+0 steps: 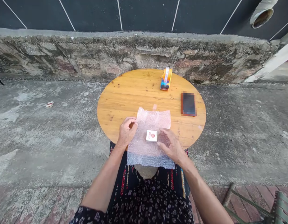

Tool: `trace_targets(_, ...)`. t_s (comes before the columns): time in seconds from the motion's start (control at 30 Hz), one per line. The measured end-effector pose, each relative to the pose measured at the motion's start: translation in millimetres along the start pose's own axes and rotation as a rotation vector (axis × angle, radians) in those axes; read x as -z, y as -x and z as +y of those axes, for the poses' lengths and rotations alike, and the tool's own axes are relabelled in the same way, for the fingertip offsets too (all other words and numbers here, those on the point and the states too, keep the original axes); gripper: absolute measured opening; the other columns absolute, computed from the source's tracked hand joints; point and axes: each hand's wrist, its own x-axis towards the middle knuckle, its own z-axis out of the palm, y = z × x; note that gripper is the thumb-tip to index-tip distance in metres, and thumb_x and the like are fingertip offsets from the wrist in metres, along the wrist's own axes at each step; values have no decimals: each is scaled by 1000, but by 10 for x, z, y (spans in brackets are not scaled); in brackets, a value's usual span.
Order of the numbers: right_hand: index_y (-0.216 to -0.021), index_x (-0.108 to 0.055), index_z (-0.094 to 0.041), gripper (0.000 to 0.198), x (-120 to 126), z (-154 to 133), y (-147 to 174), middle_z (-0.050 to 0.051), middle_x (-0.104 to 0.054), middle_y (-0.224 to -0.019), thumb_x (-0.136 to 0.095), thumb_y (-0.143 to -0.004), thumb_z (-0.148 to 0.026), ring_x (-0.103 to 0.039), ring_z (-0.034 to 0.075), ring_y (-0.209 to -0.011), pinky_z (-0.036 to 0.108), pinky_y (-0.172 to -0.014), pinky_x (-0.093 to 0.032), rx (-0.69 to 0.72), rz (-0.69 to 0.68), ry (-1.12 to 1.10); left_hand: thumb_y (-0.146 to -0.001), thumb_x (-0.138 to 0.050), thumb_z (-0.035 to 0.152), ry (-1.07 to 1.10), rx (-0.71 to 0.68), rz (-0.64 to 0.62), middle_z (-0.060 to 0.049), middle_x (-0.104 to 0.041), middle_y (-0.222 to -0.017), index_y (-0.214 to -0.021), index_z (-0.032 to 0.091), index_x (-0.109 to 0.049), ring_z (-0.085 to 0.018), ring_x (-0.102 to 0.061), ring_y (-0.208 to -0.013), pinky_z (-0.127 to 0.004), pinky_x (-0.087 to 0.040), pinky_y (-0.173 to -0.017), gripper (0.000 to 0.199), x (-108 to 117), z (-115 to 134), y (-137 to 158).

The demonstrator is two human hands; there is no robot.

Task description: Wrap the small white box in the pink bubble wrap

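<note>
A sheet of bubble wrap (pixel 144 149) lies on the round wooden table, its near end hanging over the front edge. On its middle rests a small white box with red print (pixel 151 136), which looks like a deck of playing cards. My left hand (pixel 127 131) is at the left edge of the wrap, fingers curled and thumb close to the fingertips. Whether the wrap's edge is between them is hard to see. Just right of the box, my right hand (pixel 170 143) has thumb and fingers apart, with nothing held in them.
A yellow tape dispenser (pixel 166 79) stands at the back of the wooden table (pixel 120 99). A dark, red-edged flat object (pixel 188 104), blurred out, lies at the right. A stone ledge (pixel 88 56) runs behind. A green metal chair (pixel 281 205) is at lower right.
</note>
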Motion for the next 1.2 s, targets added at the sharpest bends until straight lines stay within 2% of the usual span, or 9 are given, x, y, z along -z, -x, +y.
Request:
trace_targets(0.13,-124,-56,-24,38,21,-63,-4,10,-60,-123,-60,-87,-27,-58,26,-114,47,-98,-47,-1,41,85,-80,-55,16,9,13,1,-4,-66,-96,-80,19,-64,-18,-63,-94,-32,-49,-89,9,1,18,1)
trace_targets(0.23,-124,-55,-24,37,42,-67,-9,10,-61,-125,-56,-87,-22,-56,27,-119,50,-100,-44,18,44,138,-80,-55,16,13,22,-1,-5,-66,-97,-80,19,-64,-19,-63,-95,-33,-49,-89,10,2,20,2)
trace_targets(0.37,-126,-54,-21,42,37,13,-25,11,-62,-125,-49,-85,-14,-56,27,-118,49,-98,-44,11,31,172,-80,-56,17,4,27,-2,-4,-67,-97,-80,20,-64,-19,-63,-95,-33,-49,-89,9,-1,17,1)
trace_targets(0.47,-119,-60,-20,35,25,87,-7,10,-63,-124,-51,-86,-15,-57,27,-115,49,-96,-42,21,-6,254,-81,-56,17,-3,30,10,-4,-66,-98,-80,20,-64,-19,-63,-95,-33,-49,-90,9,-13,13,9)
trace_targets(0.6,-110,-66,-21,25,51,134,50,8,-65,-124,-53,-89,-18,-58,26,-112,48,-95,-40,60,-15,347,-81,-57,18,-102,33,66,-5,-66,-101,-81,21,-64,-21,-61,-100,-36,-47,-94,8,-39,-8,23)
trace_targets(0.77,-107,-67,-23,22,150,125,79,8,-67,-119,-56,-88,-24,-60,27,-110,50,-95,-42,39,35,271,-80,-59,20,-245,13,94,-6,-66,-100,-80,21,-66,-24,-58,-102,-42,-45,-95,7,-61,-31,20)
trace_targets(0.87,-118,-62,-25,32,187,87,57,9,-64,-124,-59,-87,-29,-58,28,-116,51,-99,-42,9,57,163,-81,-61,24,-262,6,93,-6,-66,-98,-75,21,-65,-24,-58,-102,-42,-45,-94,8,-63,-25,14)
trace_targets(1.03,-139,-44,-25,60,100,31,-42,11,-56,-137,-65,-83,-32,-50,29,-128,51,-105,-40,38,-82,114,-80,-62,25,-287,3,37,-5,-68,-98,-67,21,-63,-25,-57,-101,-42,-44,-93,14,-50,1,18)
trace_targets(1.2,-137,-45,-24,59,-8,36,-144,11,-59,-132,-66,-82,-28,-54,29,-121,52,-102,-41,39,-104,134,-79,-60,21,-289,4,11,-5,-69,-100,-70,22,-64,-25,-57,-100,-43,-43,-92,10,-44,13,23)
